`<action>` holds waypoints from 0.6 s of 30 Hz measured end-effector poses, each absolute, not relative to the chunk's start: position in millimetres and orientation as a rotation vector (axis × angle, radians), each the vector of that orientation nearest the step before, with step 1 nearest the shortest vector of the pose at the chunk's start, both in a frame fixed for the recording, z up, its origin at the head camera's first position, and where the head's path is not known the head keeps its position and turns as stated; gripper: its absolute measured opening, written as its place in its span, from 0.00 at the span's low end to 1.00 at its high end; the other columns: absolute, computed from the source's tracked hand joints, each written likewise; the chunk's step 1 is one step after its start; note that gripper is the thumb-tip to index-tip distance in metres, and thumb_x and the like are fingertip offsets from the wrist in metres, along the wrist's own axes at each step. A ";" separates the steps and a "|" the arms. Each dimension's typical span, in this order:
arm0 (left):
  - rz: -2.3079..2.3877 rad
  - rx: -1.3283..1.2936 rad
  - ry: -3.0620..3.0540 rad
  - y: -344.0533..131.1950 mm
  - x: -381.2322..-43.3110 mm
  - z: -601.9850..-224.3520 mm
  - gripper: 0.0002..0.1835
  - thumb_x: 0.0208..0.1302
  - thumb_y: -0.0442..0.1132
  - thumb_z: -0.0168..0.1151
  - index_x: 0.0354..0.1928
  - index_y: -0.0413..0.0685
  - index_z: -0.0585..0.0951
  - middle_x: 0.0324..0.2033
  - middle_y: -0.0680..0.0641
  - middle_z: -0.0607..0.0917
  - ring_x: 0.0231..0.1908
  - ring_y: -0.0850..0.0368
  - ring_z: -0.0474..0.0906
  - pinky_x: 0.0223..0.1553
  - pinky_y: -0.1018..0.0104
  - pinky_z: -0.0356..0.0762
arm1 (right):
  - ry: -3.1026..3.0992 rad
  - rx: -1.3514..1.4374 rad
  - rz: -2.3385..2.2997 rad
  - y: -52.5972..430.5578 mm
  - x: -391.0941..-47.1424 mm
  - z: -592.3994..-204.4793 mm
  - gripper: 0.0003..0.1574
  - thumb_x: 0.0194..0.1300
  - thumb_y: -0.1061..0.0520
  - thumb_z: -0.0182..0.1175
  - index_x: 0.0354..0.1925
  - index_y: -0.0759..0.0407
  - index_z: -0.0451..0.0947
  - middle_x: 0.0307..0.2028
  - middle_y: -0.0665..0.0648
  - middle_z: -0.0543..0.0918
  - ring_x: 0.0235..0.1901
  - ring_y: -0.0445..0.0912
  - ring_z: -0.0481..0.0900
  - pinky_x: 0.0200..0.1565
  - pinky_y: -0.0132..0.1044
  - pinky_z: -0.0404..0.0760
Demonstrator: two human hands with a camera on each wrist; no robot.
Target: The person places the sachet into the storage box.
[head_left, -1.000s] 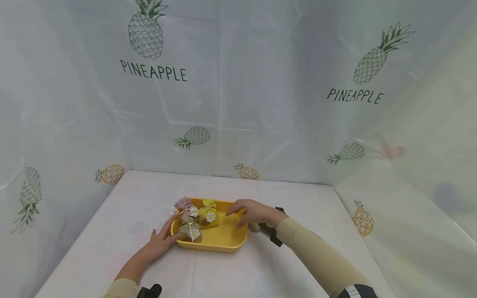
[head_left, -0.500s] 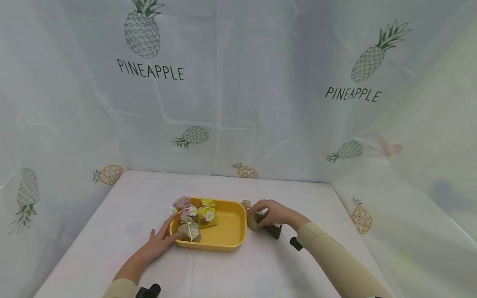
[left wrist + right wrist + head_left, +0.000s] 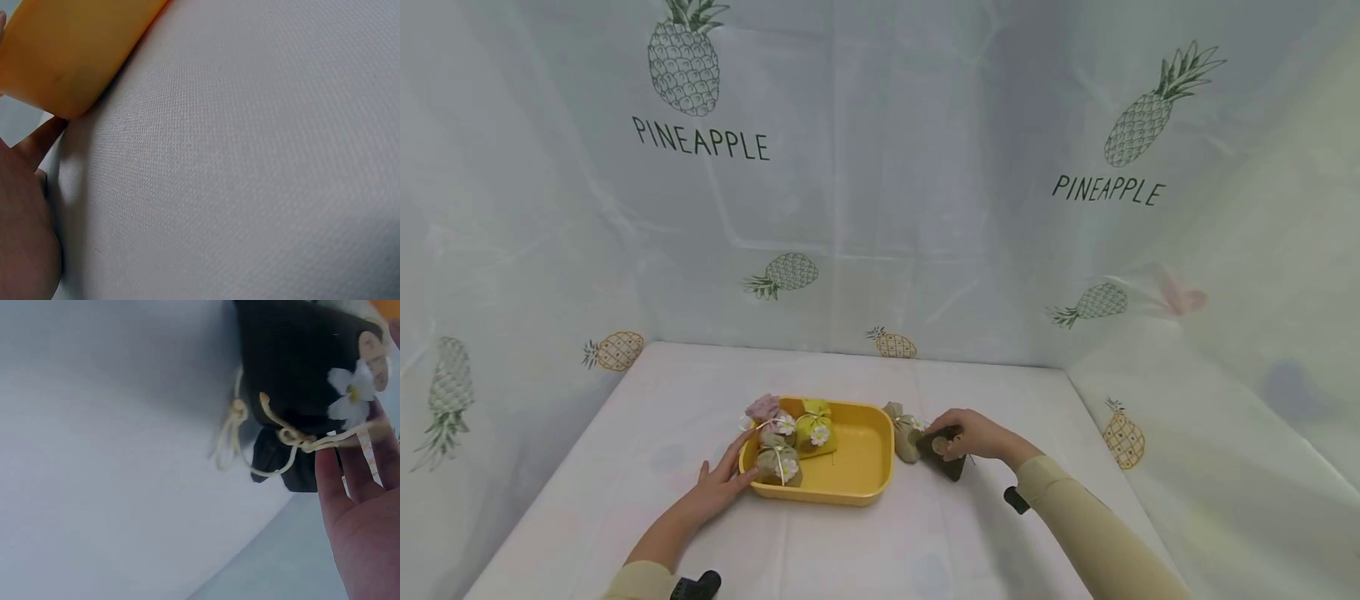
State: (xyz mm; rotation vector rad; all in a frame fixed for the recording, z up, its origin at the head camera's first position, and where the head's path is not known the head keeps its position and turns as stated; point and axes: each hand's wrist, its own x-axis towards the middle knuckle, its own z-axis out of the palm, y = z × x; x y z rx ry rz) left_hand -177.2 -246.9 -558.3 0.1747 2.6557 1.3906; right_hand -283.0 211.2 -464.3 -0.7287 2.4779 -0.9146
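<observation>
A yellow tray (image 3: pixel 859 457) sits on the white-covered table, with a pink drawstring pouch (image 3: pixel 767 408), a yellow-green one (image 3: pixel 817 435) and a grey-green one (image 3: pixel 775 467) in its left half. At the tray's left side rests my left hand (image 3: pixel 718 487), fingers spread along the wall and rim. My right hand (image 3: pixel 976 435) holds a black drawstring pouch (image 3: pixel 294 362) to the right of the tray, its fingers around the cord-tied neck. A white flower and a round wooden tag show on that pouch. Between tray and black pouch lies a beige pouch (image 3: pixel 904 442) with a white flower.
A pineapple-printed sheet (image 3: pixel 880 208) hangs behind the table and along both sides. The white table surface (image 3: pixel 850 558) extends in front of the tray. Black straps with devices (image 3: pixel 698 586) sit at the wrists.
My right hand has moved right, from over the tray past the beige pouch to the black pouch, and its fingers have closed on it. The left hand stays at the tray.
</observation>
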 end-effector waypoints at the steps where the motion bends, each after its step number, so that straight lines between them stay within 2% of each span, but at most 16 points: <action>1: 1.392 0.180 2.657 -247.2 -177.3 -558.4 0.39 0.72 0.51 0.53 0.77 0.52 0.46 0.69 0.31 0.59 0.71 0.29 0.42 0.60 0.28 0.15 | 2.481 -0.717 -0.923 213.4 -283.1 -466.1 0.28 0.51 0.68 0.72 0.52 0.56 0.82 0.54 0.55 0.79 0.55 0.56 0.74 0.52 0.52 0.77; 8: 1.396 0.170 2.647 -247.3 -176.8 -557.7 0.40 0.72 0.51 0.53 0.77 0.51 0.45 0.69 0.31 0.58 0.71 0.29 0.41 0.59 0.28 0.15 | 2.559 -0.726 -0.917 227.3 -285.8 -477.6 0.29 0.49 0.66 0.74 0.52 0.56 0.83 0.60 0.65 0.73 0.62 0.64 0.67 0.58 0.59 0.71; 13: 1.389 0.148 2.640 -246.1 -176.2 -556.5 0.40 0.72 0.51 0.53 0.77 0.51 0.45 0.70 0.31 0.57 0.71 0.30 0.40 0.60 0.29 0.14 | 2.612 -0.729 -0.918 233.5 -290.2 -486.7 0.30 0.48 0.65 0.76 0.53 0.58 0.83 0.60 0.69 0.73 0.62 0.66 0.66 0.59 0.62 0.67; 18: 1.392 0.137 2.649 -244.7 -175.7 -555.6 0.40 0.71 0.52 0.54 0.76 0.52 0.47 0.70 0.32 0.57 0.71 0.30 0.41 0.60 0.29 0.14 | 2.625 -0.664 -0.961 236.0 -291.6 -493.2 0.31 0.47 0.64 0.76 0.52 0.58 0.83 0.58 0.67 0.74 0.60 0.65 0.68 0.59 0.61 0.68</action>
